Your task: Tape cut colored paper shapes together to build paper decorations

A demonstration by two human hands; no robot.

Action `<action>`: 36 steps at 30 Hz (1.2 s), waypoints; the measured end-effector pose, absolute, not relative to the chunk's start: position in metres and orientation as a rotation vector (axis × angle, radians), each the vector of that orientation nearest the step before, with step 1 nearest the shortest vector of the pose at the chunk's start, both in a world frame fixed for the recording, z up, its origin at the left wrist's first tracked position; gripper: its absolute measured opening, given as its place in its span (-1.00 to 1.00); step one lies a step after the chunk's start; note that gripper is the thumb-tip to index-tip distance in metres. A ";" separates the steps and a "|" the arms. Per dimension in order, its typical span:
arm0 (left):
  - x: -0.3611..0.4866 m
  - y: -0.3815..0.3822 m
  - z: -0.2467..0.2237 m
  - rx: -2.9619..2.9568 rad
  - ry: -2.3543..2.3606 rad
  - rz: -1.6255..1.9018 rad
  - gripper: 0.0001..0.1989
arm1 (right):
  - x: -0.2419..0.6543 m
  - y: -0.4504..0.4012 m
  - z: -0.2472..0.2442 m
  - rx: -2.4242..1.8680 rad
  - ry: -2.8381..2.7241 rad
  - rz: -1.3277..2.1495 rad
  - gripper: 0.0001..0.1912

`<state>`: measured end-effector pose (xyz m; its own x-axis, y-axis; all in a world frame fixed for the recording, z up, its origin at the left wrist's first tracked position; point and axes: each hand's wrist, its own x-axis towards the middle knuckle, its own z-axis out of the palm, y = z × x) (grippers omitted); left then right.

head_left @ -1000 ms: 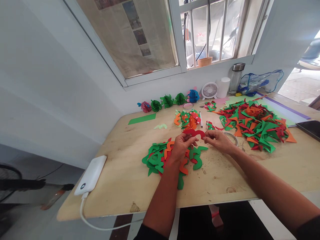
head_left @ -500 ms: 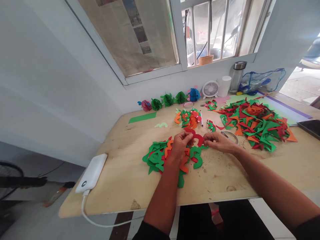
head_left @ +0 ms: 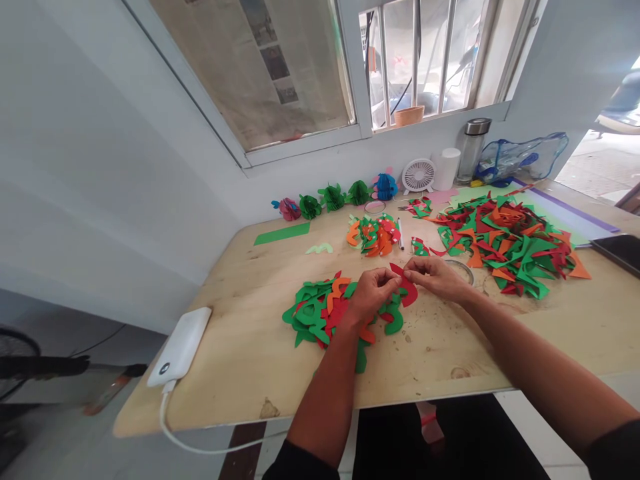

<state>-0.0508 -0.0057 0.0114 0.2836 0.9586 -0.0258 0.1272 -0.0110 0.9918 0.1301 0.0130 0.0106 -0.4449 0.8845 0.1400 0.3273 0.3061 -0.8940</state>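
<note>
A curved red paper cutout (head_left: 409, 293) is pinched between both hands above the table. My left hand (head_left: 373, 293) grips its left edge with thumb and fingers together. At its upper right, my right hand (head_left: 433, 275) is closed on the same piece. Under and beside my left hand lies a pile of green, red and orange paper cutouts (head_left: 311, 313). A green wavy cutout (head_left: 395, 319) rests just below the red piece. Behind the hands sits a smaller heap of orange and green cutouts (head_left: 375, 235), with a marker pen (head_left: 401, 235) alongside.
Paper scraps (head_left: 515, 240) form a big heap on the right, near a phone (head_left: 620, 252). Along the wall stand folded paper figures (head_left: 333, 197), a small white fan (head_left: 419, 176) and a glass bottle (head_left: 473, 153). A white power bank (head_left: 180, 347) with a cable lies on the left.
The red cutout has shifted slightly right and turned, its curved end now pointing down. My left hand moved right with it, and my right hand now grips it higher up.
</note>
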 end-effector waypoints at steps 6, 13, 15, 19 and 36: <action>-0.053 -0.004 0.012 1.794 1.236 0.987 -0.89 | 0.136 0.015 0.014 -1.151 -1.779 1.073 -0.68; -0.048 -0.009 0.012 2.350 1.452 0.392 -0.75 | 0.139 0.016 0.014 -1.168 -1.730 1.101 -0.68; -0.053 -0.009 0.013 2.379 1.537 0.353 -0.75 | 0.138 0.016 0.013 -1.166 -1.726 1.113 -0.68; -0.071 -0.005 0.013 2.342 1.731 0.320 -0.74 | 0.139 0.016 0.012 -1.176 -1.726 1.116 -0.67; -0.041 -0.008 0.013 1.243 1.095 1.038 -0.72 | 0.131 0.015 0.010 -1.072 -1.720 1.244 -0.74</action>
<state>-0.0409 -0.0080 0.0135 0.1811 0.9819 -0.0553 -0.0031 0.0567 0.9984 0.1314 0.0146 0.0101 -0.3721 0.9234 0.0937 0.1998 0.1783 -0.9635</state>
